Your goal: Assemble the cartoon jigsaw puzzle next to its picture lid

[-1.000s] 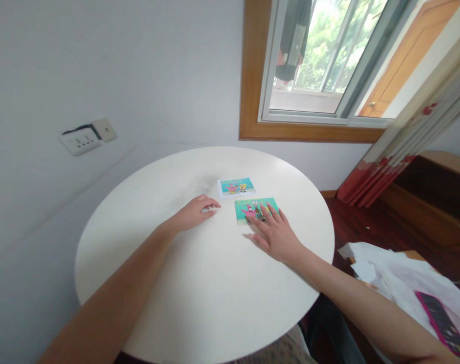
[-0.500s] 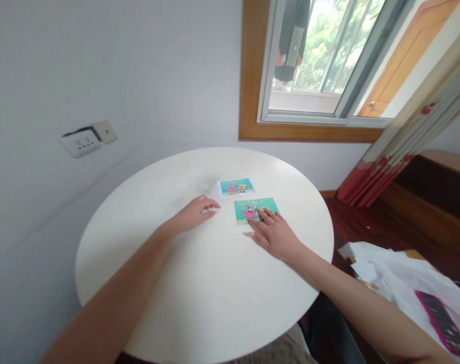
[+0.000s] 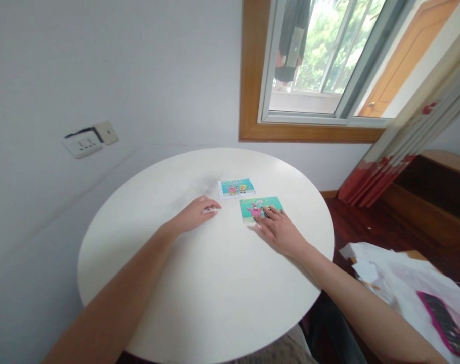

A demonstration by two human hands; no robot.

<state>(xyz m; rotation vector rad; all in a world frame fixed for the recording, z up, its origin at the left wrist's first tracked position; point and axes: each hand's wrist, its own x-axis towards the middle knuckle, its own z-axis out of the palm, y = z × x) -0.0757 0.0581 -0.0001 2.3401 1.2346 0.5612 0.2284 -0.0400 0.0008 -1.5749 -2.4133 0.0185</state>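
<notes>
1. Here, the green picture board (image 3: 255,209) lies on the white table (image 3: 199,303), just nearer than the white-edged card (image 3: 236,187) and to its right.
2. The right hand (image 3: 281,231), fingers loosely apart, rests on the green picture board, nearer and right of that card.
3. The left hand (image 3: 195,213), thumb and fingers slightly parted, sits nearer and left of it.

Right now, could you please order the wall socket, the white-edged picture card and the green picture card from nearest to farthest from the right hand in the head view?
1. Green picture card: under the fingers of the right hand.
2. White-edged picture card: beyond it, slightly left.
3. Wall socket: far left, on the wall.
</notes>
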